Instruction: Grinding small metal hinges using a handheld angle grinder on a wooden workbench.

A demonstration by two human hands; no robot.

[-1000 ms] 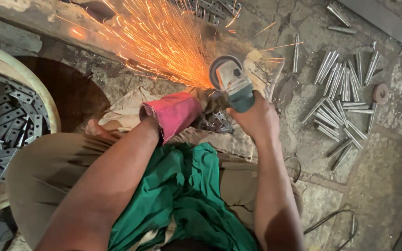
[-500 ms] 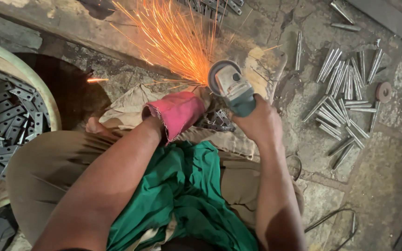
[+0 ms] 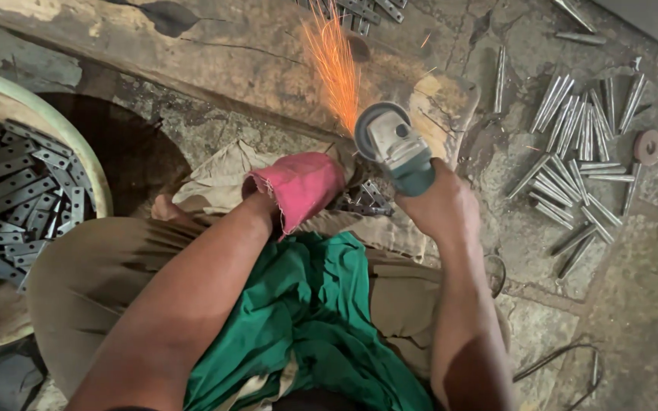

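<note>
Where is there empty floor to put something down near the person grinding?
Bare stone lies lower right, below the metal rods and right of the right hand. More lies between the basin of flat strips and the sparks. Crowded: around the grinder and pink-wrapped left hand.

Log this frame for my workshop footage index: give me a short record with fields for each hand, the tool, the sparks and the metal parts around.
left hand: wrapped in a pink cloth, pressing down beside the grinder
right hand: gripping the body of the angle grinder
sparks: narrow orange stream flying away from the disc
basin: on the left, holds flat perforated metal strips
metal rods: loose pile on the stone floor, right
lap: green cloth
</note>
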